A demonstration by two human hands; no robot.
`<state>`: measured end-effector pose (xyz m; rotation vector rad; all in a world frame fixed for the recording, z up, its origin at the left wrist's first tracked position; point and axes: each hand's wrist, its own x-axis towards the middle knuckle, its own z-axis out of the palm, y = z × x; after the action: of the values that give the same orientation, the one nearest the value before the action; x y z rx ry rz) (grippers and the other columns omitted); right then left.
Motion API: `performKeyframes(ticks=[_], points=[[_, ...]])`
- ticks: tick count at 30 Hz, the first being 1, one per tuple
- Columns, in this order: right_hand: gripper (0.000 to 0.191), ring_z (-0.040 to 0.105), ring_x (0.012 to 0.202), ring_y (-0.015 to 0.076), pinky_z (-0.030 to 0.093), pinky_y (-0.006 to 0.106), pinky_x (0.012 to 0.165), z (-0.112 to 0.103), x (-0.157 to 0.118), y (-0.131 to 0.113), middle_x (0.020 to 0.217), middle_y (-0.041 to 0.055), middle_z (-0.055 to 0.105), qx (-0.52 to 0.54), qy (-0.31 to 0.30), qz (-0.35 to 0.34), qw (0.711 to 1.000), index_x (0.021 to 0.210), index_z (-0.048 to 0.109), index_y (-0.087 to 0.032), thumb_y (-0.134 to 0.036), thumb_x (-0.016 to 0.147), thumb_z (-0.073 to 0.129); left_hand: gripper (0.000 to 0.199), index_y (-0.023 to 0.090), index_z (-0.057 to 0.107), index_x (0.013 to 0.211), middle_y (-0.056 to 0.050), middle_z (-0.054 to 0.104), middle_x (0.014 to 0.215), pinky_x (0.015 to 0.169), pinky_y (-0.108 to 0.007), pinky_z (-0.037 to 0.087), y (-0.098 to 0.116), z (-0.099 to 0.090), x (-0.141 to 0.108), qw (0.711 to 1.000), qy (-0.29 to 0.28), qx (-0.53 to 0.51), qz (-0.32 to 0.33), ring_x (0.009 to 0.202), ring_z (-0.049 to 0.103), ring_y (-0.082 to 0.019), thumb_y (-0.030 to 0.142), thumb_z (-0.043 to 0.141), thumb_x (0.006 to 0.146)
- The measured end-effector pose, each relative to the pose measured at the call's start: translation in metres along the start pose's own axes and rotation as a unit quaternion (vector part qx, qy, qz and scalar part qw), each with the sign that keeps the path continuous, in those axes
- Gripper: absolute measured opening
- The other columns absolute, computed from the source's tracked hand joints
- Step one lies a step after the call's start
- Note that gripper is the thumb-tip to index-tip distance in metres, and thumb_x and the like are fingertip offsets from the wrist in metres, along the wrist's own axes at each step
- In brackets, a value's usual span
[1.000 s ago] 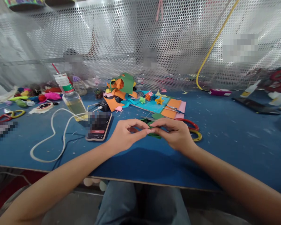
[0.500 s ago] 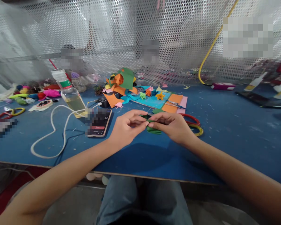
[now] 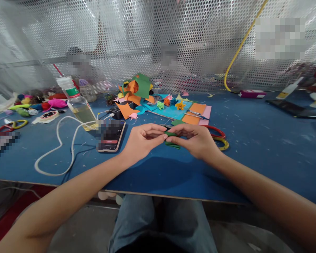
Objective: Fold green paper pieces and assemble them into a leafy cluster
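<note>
Between both hands is a small piece of green paper (image 3: pixel 171 134), folded, pinched near the middle of the table. My left hand (image 3: pixel 144 138) grips its left side between thumb and fingers. My right hand (image 3: pixel 196 138) pinches the right side, its thumb along the near edge. The fingers hide much of the paper, so its full shape cannot be made out. Below the fingertips a green fold (image 3: pixel 173 145) shows. Just beyond and right of my right hand lie scissors with red and yellow handles (image 3: pixel 221 142), their blades mostly covered by the hand.
A phone (image 3: pixel 112 137) and a looped white cable (image 3: pixel 38 168) lie to the left, with a bottle of yellowish liquid (image 3: pixel 81 111) behind. Paper scraps (image 3: pixel 142 86), folded stars (image 3: pixel 180 105) and orange sheets (image 3: pixel 196 114) sit ahead. A dark tablet-like object (image 3: pixel 295 109) lies far right.
Both hands stay in nearly the same place. The fingers have shifted slightly on the green paper, and more of its upper strip shows between them.
</note>
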<state>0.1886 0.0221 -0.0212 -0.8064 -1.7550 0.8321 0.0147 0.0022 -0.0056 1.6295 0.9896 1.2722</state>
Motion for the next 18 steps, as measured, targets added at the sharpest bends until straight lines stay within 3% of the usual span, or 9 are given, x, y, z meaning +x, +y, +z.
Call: performKeyframes(ticks=[18], points=[[0.012,0.067,0.07,0.0182,0.055,0.03,0.066,-0.0016,0.0001,-0.006,0.075,0.0021,0.072,-0.01,0.008,-0.006,1.0,0.074,0.071,-0.02,-0.031,0.071,0.068,0.015,0.013,0.07,0.078,-0.005,0.072,0.073,0.06,-0.023,0.055,-0.002,-0.0017,0.0,0.999,-0.009,0.036,0.034,0.067,0.067,-0.014,0.026,0.07,0.07]])
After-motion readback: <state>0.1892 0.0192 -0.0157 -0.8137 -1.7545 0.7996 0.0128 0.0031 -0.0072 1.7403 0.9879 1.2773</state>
